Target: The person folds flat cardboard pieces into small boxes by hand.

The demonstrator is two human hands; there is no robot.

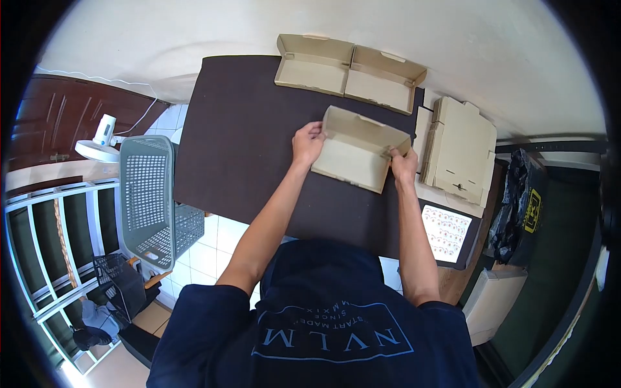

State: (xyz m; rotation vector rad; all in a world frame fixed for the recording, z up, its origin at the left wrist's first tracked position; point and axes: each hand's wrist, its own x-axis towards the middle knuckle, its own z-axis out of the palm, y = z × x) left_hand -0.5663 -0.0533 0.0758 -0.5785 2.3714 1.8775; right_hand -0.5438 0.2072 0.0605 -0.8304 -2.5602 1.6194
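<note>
A brown cardboard box point(352, 161) with its lid side raised at the back lies on the dark table in front of me. My left hand point(308, 145) grips its left end, thumb and fingers closed at the corner. At the opposite end, my right hand point(404, 165) is closed on the right wall, with fingertips reaching inside. Behind it, against the wall, two more open cardboard boxes point(317, 68) stand side by side. To the right of my right hand lies a stack of flat cardboard point(462, 145).
A sheet of printed stickers point(446, 233) rests at the dark table's point(246, 129) right front edge. Left of the table are a grey plastic basket point(147, 200) and a white fan point(100, 145). A black plastic bag point(514, 200) and a pale carton point(495, 304) stand at the right.
</note>
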